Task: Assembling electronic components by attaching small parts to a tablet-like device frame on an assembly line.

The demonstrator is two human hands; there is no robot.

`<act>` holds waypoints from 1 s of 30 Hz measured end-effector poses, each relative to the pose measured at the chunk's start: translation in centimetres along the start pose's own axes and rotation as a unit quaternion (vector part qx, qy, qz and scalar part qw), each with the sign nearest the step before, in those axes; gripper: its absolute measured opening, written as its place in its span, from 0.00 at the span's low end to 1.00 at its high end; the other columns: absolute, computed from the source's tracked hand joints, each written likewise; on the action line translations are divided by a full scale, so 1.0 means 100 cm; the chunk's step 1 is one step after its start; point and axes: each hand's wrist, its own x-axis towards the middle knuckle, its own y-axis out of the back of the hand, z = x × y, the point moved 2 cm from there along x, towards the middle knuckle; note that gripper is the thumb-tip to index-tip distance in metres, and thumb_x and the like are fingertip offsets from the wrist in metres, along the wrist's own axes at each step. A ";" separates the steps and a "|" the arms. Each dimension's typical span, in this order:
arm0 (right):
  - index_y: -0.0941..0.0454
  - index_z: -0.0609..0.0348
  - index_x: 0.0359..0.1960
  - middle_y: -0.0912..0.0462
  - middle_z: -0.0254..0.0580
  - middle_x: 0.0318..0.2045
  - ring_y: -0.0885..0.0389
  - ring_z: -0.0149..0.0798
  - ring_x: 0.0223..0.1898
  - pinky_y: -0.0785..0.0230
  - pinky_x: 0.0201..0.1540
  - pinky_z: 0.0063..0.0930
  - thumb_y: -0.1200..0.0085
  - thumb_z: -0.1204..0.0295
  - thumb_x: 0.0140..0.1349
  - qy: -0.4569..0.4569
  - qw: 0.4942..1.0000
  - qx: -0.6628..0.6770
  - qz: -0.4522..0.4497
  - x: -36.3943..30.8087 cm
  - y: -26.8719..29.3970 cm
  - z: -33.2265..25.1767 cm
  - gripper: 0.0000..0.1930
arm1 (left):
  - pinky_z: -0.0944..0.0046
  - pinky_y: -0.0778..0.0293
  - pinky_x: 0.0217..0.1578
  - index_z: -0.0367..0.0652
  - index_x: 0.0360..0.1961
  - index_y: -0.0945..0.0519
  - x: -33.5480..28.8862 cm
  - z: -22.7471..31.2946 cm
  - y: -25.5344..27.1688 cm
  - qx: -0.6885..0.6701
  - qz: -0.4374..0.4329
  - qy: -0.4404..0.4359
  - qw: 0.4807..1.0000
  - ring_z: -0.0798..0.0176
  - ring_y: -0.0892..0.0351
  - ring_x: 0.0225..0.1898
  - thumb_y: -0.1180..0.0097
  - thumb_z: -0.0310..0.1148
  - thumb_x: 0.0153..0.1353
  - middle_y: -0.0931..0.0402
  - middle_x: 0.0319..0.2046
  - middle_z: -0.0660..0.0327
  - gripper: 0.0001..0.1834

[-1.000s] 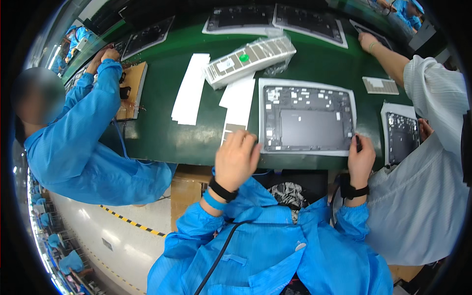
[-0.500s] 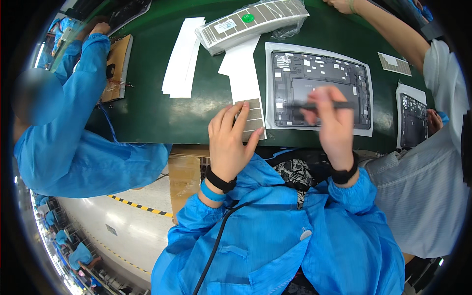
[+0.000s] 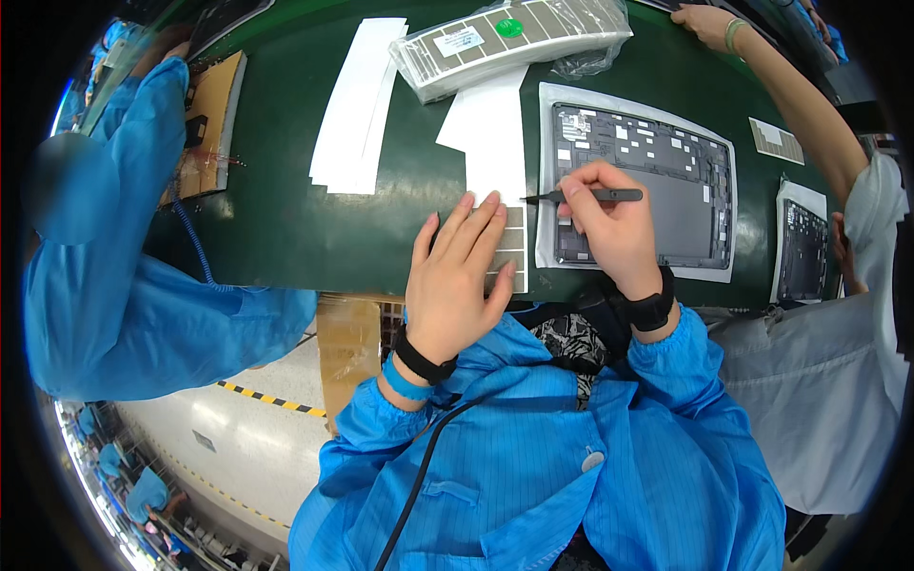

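- Left hand: laid flat, fingers extended and nearly together, over the patch strip; it grips nothing and appears to steady the strip.
- Right hand: closed in a pinch on black tweezers, tip pointing left at the strip's upper right corner. Contact cannot be confirmed.
- Patch strip: on the bench, just left of the black panel, which lies on a white sheet.
- Done: the panel carries numerous small white pieces, mostly toward its upper part. White paper above the patches is blank.
- Left: several grey patches remain on the strip; none is seen lifted. Judged an early pick-up stage.
- Supply: a bagged stack of strips rests beyond, partly over the white paper.
- Not determinable: whether any grey patch is on the panel.
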 end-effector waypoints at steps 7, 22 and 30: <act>0.23 0.64 0.28 0.22 0.30 0.18 0.27 0.19 0.22 0.37 0.25 0.15 0.45 0.74 0.63 0.026 0.998 -0.064 0.001 -0.004 -0.003 0.000 0.07 | 0.47 0.46 0.65 0.43 0.62 0.29 0.001 0.000 -0.002 0.005 0.008 0.006 1.000 0.54 0.39 0.68 0.43 0.33 0.55 0.33 0.64 0.60 0.31; 0.23 0.65 0.32 0.20 0.33 0.20 0.25 0.21 0.24 0.34 0.27 0.16 0.46 0.73 0.64 0.007 0.998 -0.062 -0.002 -0.007 -0.002 0.000 0.07 | 0.46 0.46 0.65 0.43 0.61 0.28 -0.001 0.002 -0.004 0.028 0.008 0.000 1.000 0.55 0.38 0.68 0.44 0.34 0.55 0.33 0.64 0.60 0.30; 0.20 0.64 0.45 0.18 0.34 0.23 0.24 0.19 0.25 0.34 0.27 0.14 0.46 0.75 0.64 0.015 0.999 -0.011 0.028 -0.014 -0.013 -0.010 0.10 | 0.46 0.46 0.65 0.43 0.62 0.29 -0.001 0.001 -0.004 0.037 0.008 -0.005 0.999 0.54 0.39 0.68 0.44 0.35 0.55 0.34 0.65 0.60 0.30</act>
